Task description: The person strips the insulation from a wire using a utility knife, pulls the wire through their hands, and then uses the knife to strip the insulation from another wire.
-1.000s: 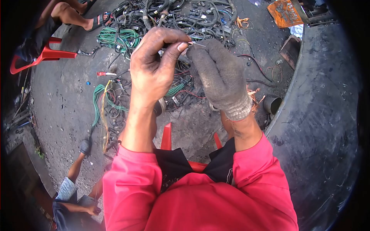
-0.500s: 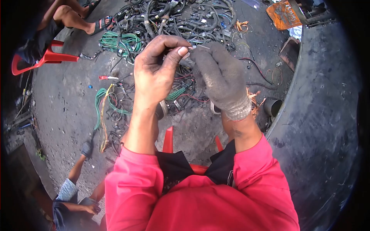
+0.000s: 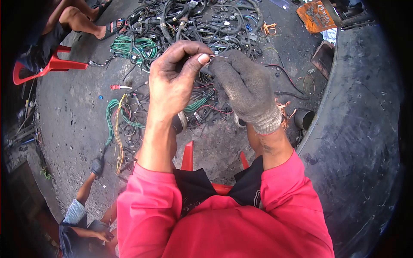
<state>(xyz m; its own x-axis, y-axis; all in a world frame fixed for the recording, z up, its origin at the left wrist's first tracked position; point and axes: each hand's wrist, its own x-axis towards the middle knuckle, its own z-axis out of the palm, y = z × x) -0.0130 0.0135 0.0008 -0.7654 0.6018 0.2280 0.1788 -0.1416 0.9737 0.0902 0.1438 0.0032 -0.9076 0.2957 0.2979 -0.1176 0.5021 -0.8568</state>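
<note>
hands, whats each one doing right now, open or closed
Left hand: closed, thumb and forefinger pinching a thin wire.
Right hand: closed, gloved, fingertips meeting the same wire; grip itself hidden.

Pinched thin strand (image 3: 220,56), perhaps wire: too small to tell.

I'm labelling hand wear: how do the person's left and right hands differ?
The left hand is bare and grimy; the right hand wears a grey knit glove. The left hand pinches with thumb and forefinger; the right hand's fingers curl closed. Both grip a thin wire.
</note>
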